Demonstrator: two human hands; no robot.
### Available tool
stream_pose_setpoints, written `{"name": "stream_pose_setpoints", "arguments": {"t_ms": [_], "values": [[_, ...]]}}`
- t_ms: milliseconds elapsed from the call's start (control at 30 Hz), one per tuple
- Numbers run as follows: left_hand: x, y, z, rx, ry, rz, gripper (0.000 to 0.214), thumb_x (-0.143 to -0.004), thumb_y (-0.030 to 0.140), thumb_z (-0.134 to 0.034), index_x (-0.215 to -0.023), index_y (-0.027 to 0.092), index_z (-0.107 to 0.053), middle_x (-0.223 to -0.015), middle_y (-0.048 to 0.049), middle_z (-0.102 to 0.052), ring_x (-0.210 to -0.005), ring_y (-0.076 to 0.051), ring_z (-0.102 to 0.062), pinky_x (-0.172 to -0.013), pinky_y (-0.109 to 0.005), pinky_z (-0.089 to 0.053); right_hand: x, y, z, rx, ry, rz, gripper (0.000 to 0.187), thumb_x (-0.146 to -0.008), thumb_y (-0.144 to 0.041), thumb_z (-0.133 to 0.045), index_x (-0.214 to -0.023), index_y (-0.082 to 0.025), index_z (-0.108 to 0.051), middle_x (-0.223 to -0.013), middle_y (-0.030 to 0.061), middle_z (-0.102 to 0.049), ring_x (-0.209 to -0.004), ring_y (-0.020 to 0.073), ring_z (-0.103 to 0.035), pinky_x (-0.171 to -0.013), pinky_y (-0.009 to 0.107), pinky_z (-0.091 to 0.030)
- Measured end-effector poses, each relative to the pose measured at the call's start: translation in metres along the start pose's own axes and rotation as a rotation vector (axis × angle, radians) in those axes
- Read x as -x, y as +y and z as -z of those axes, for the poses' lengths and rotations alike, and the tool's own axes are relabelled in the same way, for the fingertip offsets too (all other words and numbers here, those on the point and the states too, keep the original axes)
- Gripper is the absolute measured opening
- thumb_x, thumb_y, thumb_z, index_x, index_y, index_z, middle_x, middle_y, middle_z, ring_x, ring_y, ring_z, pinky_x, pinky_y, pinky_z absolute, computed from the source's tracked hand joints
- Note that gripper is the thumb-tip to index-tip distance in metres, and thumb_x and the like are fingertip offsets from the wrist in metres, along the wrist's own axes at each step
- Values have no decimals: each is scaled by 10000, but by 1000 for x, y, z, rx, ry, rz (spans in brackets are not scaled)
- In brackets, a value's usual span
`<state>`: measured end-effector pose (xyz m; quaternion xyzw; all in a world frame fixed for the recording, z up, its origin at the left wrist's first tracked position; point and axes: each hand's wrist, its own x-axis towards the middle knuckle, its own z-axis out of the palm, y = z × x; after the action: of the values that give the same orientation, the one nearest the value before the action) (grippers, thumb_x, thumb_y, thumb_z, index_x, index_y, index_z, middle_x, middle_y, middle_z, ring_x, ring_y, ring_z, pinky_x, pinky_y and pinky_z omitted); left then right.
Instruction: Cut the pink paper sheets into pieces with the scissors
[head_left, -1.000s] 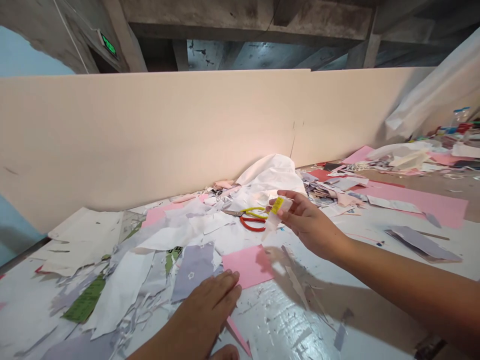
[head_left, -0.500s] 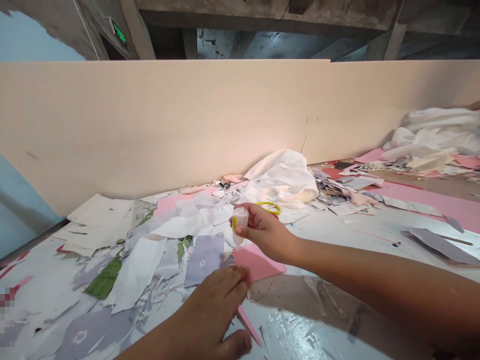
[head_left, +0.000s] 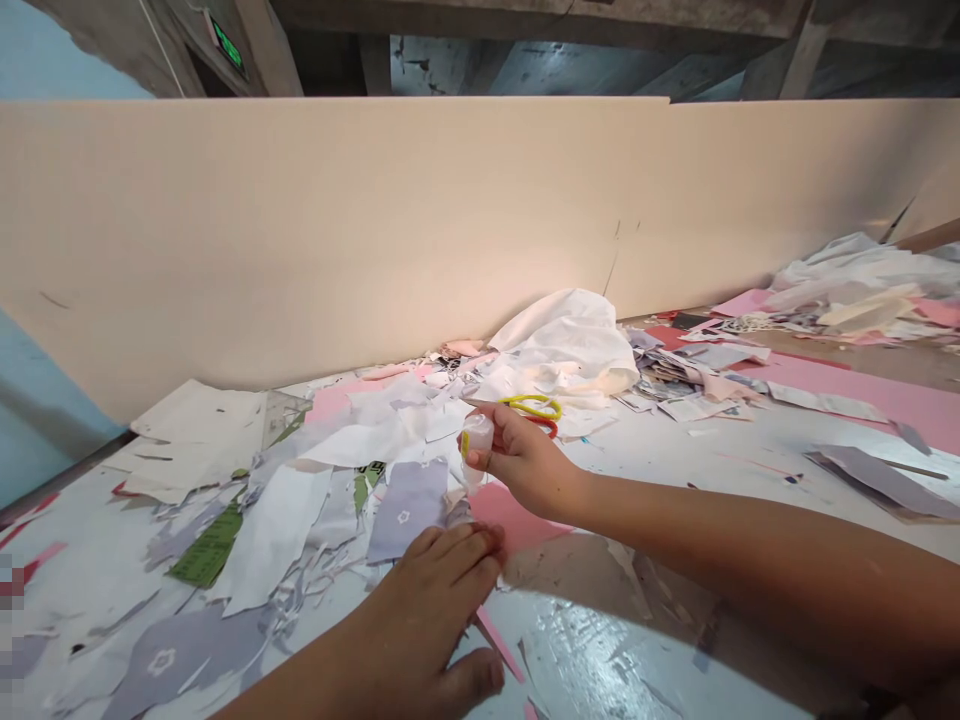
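Note:
My right hand (head_left: 521,455) is closed round a small translucent glue bottle (head_left: 476,437) with a yellow label, held above a pink paper sheet (head_left: 514,515). The bottle's lower end is hard to make out. My left hand (head_left: 450,590) rests flat, fingers stretched and thumb apart, with its fingertips on the pink paper's left edge. A thin pink strip (head_left: 501,645) sticks out between its thumb and fingers. Just behind my right hand lie scissors (head_left: 536,408) with yellow and red handles, partly hidden by the hand.
Paper scraps surround my hands, among them a lilac piece (head_left: 409,510), a green piece (head_left: 210,548) and white sheets (head_left: 195,440). A crumpled white sheet (head_left: 566,345) leans near the beige panel (head_left: 337,240) at the back. A grey-lilac folded piece (head_left: 889,480) lies right.
The view has tilted down slightly. My right hand has shifted a little, still holding the bottle, and more of the scissors shows. My left hand stays flat on the paper.

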<state>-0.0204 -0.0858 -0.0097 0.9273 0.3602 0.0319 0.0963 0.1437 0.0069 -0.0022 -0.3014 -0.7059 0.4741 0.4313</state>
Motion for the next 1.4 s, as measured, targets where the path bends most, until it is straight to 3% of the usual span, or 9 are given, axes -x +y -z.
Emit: {"name": "stream_pose_setpoints", "arguments": {"t_ms": [367,700,1000,1267,1400], "values": [[2,-3,-7,-10,54,-5,597,-793,498,-388,-1299,190,-318,-1389,-93,-275,-1261,-271,-239,-994,-483,-254,0,-1,1,70,38,2,199,-715,-209,-535,-903,-193,-472,-782,2,-530,-728,150,-497,-649,307,-385],[1,1,0,-20,29,11,591,-795,499,-383,-1291,181,-332,-1386,-89,-286,-1260,-259,-248,-1001,-464,-254,-2,1,1,65,30,-2,209,-714,-196,-531,-912,-201,-466,-786,3,-525,-721,145,-489,-636,298,-386],[3,-2,-7,-15,33,20,590,-803,495,-369,-1315,217,-275,-1403,-64,-257,-1267,-249,-226,-1012,-457,-218,-4,4,0,63,41,7,196,-702,-201,-544,-885,-196,-474,-768,-2,-514,-696,135,-480,-619,284,-385],[-1,6,0,105,109,27,494,-770,479,-444,-1196,232,-414,-1252,-84,-407,-1099,-236,-401,-911,-366,-361,-3,3,1,69,34,-17,207,-706,-204,-542,-901,-190,-475,-775,3,-525,-707,143,-490,-626,294,-392],[-3,9,3,110,117,22,462,-772,476,-439,-1154,216,-447,-1180,-84,-443,-1042,-231,-414,-891,-364,-355,-1,2,2,70,26,-19,204,-706,-220,-549,-892,-191,-469,-775,4,-520,-713,148,-491,-621,295,-391]]}}
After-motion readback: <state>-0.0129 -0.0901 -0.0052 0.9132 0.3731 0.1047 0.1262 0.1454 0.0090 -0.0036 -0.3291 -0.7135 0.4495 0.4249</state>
